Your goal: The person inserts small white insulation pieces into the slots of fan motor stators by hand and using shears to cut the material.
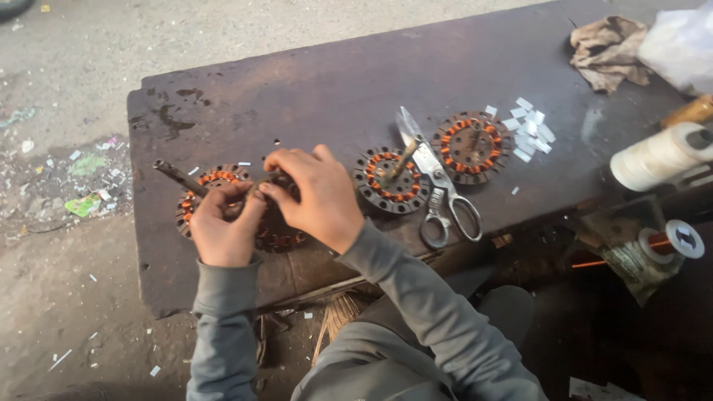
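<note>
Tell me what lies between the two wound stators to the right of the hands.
In the head view, a pair of scissors lies between the middle stator and the right stator, blades pointing away from the person.

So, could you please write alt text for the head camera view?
Two hands, left hand and right hand, work together on a copper-wound stator on a dark workbench. To the right lie two more stators, scissors and small white paper strips.

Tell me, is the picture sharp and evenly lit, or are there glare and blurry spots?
Head view: soft, even daylight with faint shadows; the hands, left hand and right hand, look slightly soft over the stator; the scissors blades catch a pale sheen; the white bag at the top right corner is washed out; the lower right is dark.
</note>
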